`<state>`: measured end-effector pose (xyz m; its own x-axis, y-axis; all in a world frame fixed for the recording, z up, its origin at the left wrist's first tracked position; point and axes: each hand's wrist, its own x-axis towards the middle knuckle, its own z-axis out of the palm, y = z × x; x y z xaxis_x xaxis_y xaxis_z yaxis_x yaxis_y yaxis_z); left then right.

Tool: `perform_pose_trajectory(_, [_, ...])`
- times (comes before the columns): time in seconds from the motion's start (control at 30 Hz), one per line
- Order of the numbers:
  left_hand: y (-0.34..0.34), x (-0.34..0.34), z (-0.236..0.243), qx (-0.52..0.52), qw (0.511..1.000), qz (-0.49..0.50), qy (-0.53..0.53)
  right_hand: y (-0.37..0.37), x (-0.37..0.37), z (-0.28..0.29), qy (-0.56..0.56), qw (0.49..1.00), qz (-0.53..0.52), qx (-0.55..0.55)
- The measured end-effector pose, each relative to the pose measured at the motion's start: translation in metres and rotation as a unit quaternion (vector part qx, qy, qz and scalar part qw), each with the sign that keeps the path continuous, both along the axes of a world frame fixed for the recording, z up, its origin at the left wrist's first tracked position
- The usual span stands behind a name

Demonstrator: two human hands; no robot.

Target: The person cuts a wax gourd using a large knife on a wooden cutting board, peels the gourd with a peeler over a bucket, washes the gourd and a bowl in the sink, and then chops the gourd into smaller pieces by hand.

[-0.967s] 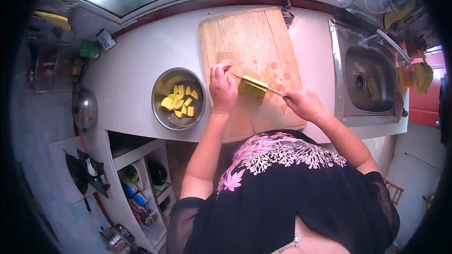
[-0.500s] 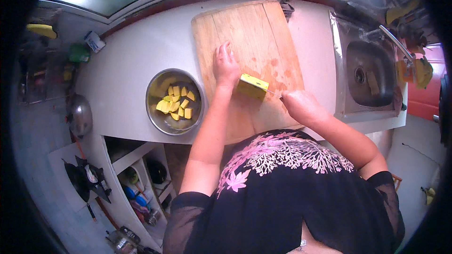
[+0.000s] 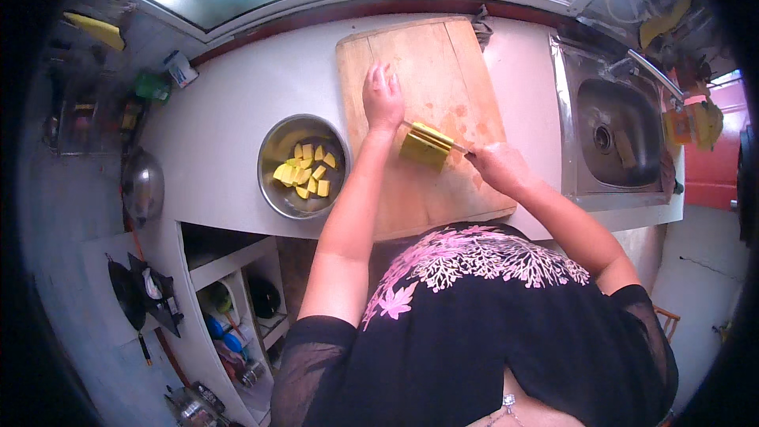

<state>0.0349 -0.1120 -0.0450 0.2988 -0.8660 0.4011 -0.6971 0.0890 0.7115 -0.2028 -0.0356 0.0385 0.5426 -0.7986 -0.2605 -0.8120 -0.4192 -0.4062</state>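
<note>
My right hand (image 3: 500, 168) is closed round the handle of a broad-bladed knife (image 3: 425, 147). The blade looks yellow, and whether that is its colour or food on it I cannot tell. It is held over the lower middle of a wooden cutting board (image 3: 443, 55), its far end close to my left wrist. My left hand (image 3: 383, 99) is over the board's left part, fingers stretched out and holding nothing. Left of the board stands a steel bowl (image 3: 273, 190) with several yellow chunks of food (image 3: 304, 170) in it.
A steel sink (image 3: 621, 134) with a tap (image 3: 656, 75) is set in the counter on the right. Damp orange marks show on the board. A dark cloth (image 3: 481, 29) lies by its far corner. Below the counter at left are open shelves (image 3: 237, 300); a round metal lid (image 3: 144, 186) is beside the counter.
The knife has tilted, so its blade now shows a different face and edge. My left hand's fingers have lifted and spread. The whole view has shifted slightly.
</note>
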Motion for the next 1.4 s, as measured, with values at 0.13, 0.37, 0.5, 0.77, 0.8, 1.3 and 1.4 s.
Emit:
perform_pose_trajectory(0.13, [0.015, 0.005, 0.023, -0.005, 1.0, -0.001, 0.02, 0.005, 0.006, 0.02, 0.023, 0.999, 0.014, 0.034])
perform_pose_trajectory(0.37, [0.032, 0.006, -0.011, 0.053, 0.997, 0.014, 0.048, 0.014, 0.008, 0.004, 0.041, 0.997, 0.021, 0.055])
perform_pose_trajectory(0.5, [0.026, 0.005, -0.018, 0.082, 0.994, 0.002, 0.066, 0.015, 0.012, 0.007, 0.055, 0.995, 0.008, 0.078])
perform_pose_trajectory(0.77, [0.036, 0.015, -0.031, 0.07, 0.997, -0.023, 0.031, 0.023, 0.019, -0.021, 0.049, 0.997, 0.023, 0.05])
perform_pose_trajectory(0.8, [0.037, 0.007, -0.027, 0.063, 0.997, -0.033, 0.022, 0.028, 0.011, -0.037, 0.059, 0.997, 0.009, 0.057])
perform_pose_trajectory(1.3, [0.113, -0.018, 0.039, -0.04, 0.966, 0.094, 0.237, 0.036, -0.004, -0.063, -0.027, 0.999, 0.011, -0.042])
perform_pose_trajectory(1.4, [0.129, -0.028, 0.059, -0.085, 0.996, -0.014, -0.008, 0.035, -0.006, -0.085, -0.033, 0.998, 0.004, -0.05])
